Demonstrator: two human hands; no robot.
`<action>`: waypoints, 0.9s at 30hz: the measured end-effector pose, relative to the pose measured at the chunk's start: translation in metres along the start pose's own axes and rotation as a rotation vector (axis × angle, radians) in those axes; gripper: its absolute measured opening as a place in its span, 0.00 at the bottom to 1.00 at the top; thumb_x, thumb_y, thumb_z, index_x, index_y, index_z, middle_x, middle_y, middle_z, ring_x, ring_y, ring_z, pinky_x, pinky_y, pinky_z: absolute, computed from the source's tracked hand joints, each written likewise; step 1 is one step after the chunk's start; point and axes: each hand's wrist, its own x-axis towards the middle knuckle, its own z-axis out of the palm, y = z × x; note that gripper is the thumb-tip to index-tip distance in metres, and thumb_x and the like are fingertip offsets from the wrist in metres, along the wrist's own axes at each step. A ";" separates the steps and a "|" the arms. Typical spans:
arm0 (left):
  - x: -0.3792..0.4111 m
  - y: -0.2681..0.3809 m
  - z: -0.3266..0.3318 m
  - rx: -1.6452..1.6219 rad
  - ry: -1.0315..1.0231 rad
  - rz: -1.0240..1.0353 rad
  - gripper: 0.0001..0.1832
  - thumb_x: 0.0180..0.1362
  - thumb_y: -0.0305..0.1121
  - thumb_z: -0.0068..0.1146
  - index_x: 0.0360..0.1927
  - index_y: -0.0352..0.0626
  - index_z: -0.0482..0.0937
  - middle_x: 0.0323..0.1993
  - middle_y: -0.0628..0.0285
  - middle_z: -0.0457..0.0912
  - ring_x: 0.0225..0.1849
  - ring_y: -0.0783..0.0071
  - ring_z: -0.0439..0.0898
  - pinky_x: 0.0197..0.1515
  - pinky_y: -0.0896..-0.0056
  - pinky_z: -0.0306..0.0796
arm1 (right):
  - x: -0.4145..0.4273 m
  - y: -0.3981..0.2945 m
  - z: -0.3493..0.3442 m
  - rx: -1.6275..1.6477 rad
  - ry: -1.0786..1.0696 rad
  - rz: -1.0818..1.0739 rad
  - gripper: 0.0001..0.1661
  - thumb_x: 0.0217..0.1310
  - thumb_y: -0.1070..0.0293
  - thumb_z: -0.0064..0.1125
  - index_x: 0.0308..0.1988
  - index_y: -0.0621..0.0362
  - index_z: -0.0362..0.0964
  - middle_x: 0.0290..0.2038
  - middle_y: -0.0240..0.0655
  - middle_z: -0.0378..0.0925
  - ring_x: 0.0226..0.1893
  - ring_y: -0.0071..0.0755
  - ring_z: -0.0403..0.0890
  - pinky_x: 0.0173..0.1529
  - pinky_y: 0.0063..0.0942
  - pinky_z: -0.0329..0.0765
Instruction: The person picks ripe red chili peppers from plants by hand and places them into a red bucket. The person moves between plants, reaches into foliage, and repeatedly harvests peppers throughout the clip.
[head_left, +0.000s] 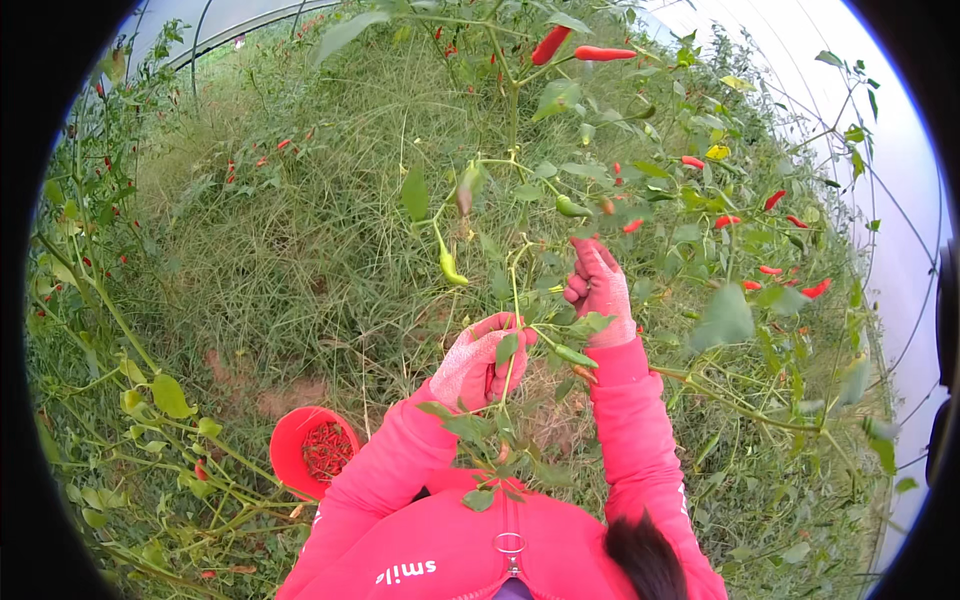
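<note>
My left hand (476, 364), in a pink glove with a whitish back, is closed around a thin green stem (515, 289) of a chili pepper plant. A bit of red, apparently a chili, shows between its curled fingers. Right of it hang a green chili (576, 355) and an orange-brown chili (584, 373). My gloved right hand (602, 294) is raised among leaves with its fingers bent; a blurred leaf covers the fingertips, so any hold is hidden. Above the hands hang a yellow-green chili (450, 266) and a green chili (572, 207).
A red bucket (289, 450) partly filled with red chilies (327, 450) stands on the ground at lower left. Tall grass (300, 225) grows ahead. Branches with red chilies (816, 289) spread on the right, beside pale plastic sheeting (892, 225). A leafy branch (217, 442) crosses near the bucket.
</note>
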 end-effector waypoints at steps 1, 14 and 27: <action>0.000 0.000 -0.001 0.008 -0.010 -0.008 0.06 0.56 0.29 0.50 0.35 0.38 0.70 0.10 0.70 0.61 0.11 0.81 0.60 0.13 0.80 0.53 | 0.002 0.001 -0.003 0.007 -0.017 -0.011 0.09 0.57 0.64 0.56 0.37 0.54 0.70 0.15 0.20 0.54 0.12 0.15 0.52 0.17 0.18 0.55; 0.008 0.052 -0.046 -0.303 -0.438 0.246 0.14 0.63 0.34 0.38 0.40 0.36 0.73 0.08 0.74 0.53 0.07 0.84 0.53 0.08 0.82 0.50 | 0.020 -0.017 -0.097 -0.161 0.059 -0.060 0.14 0.58 0.58 0.53 0.36 0.58 0.71 0.15 0.20 0.55 0.12 0.15 0.54 0.15 0.18 0.55; -0.015 0.021 -0.034 -0.154 -0.184 0.142 0.09 0.61 0.35 0.42 0.35 0.41 0.70 0.09 0.72 0.58 0.09 0.81 0.55 0.11 0.80 0.53 | 0.054 0.017 -0.127 -0.676 0.049 -0.031 0.21 0.50 0.55 0.62 0.41 0.56 0.73 0.27 0.25 0.73 0.15 0.15 0.64 0.16 0.19 0.65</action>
